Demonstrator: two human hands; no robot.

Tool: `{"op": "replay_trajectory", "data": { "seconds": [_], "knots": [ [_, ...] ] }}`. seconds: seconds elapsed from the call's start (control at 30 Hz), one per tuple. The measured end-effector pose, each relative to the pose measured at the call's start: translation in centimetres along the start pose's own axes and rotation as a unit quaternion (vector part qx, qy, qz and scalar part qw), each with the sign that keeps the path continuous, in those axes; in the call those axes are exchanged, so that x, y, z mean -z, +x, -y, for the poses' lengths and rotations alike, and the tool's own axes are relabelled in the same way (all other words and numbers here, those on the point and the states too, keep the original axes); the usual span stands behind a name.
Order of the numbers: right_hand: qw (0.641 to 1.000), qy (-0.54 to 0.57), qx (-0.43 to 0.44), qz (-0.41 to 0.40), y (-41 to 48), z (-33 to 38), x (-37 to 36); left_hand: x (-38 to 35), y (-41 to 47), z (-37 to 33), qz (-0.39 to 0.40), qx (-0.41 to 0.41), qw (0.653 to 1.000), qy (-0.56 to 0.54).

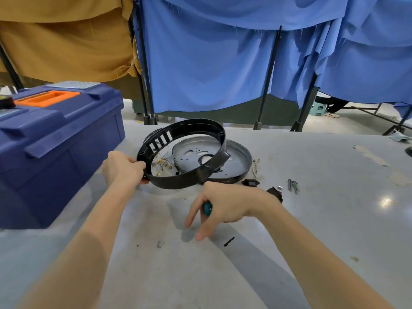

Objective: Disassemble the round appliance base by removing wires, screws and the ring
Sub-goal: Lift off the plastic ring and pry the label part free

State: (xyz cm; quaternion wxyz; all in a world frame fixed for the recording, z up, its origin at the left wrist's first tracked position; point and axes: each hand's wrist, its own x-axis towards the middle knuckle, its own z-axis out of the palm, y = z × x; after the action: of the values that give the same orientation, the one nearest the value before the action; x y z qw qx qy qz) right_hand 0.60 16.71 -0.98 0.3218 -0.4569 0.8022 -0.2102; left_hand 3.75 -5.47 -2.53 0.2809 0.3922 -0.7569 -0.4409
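Observation:
My left hand grips the left edge of a black plastic ring, which is tilted up and lifted off the round metal base pan. The pan lies flat on the table behind the ring. Loose wires with brass terminals lie inside the ring's outline. My right hand holds a teal-handled screwdriver just in front of the ring, with its index finger and thumb stretched down toward the table.
A blue toolbox with an orange handle stands at the left. Small black parts, grey screws or anchors, a small metal sleeve and a black strip lie on the grey table. Blue and tan curtains hang behind.

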Motion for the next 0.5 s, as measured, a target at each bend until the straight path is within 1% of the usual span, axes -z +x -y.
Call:
{"op": "replay_trajectory", "data": {
  "seconds": [0.1, 0.23, 0.4, 0.5],
  "knots": [
    [0.993, -0.082, 0.060, -0.062, 1.3, 1.5, -2.3, 0.0, -0.3, 0.0, 0.016, -0.013, 1.000, 0.018],
    [0.982, -0.126, 0.080, -0.117, 2.4, 3.0, -5.0, -0.1, -0.4, 0.1, 0.026, -0.016, 0.999, 0.030],
    [0.970, -0.167, 0.111, -0.139, 2.9, 3.6, -6.5, -0.1, -0.3, 0.2, 0.026, -0.010, 0.999, 0.025],
    [0.969, -0.177, 0.105, -0.135, 2.9, 4.0, -6.7, 0.0, -0.2, 0.2, 0.029, -0.004, 0.999, 0.024]
  ]
}}
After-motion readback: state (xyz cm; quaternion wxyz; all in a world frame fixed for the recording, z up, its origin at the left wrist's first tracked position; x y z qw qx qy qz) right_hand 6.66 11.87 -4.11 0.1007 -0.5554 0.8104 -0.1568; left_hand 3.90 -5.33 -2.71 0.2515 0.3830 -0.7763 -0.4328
